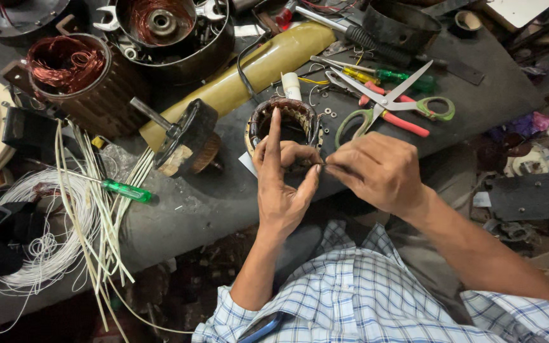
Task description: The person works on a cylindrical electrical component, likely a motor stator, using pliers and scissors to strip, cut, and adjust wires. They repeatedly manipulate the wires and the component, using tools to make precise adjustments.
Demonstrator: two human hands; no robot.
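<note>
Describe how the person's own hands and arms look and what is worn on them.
Both the left hand and the right hand are bare: no gloves, rings or watch visible. The forearms are uncovered, with checked shirt sleeves in white and blue rolled up near the elbows.

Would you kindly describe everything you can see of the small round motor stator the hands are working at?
The stator is a short ring of stacked metal, brownish and worn, with slots around its hollow dark centre. It stands on the grey workbench, opening tilted toward the camera. The left hand is raised in front of it, forefinger across its opening; the right hand pinches something thin just below. Scissors lie beside it.
</note>
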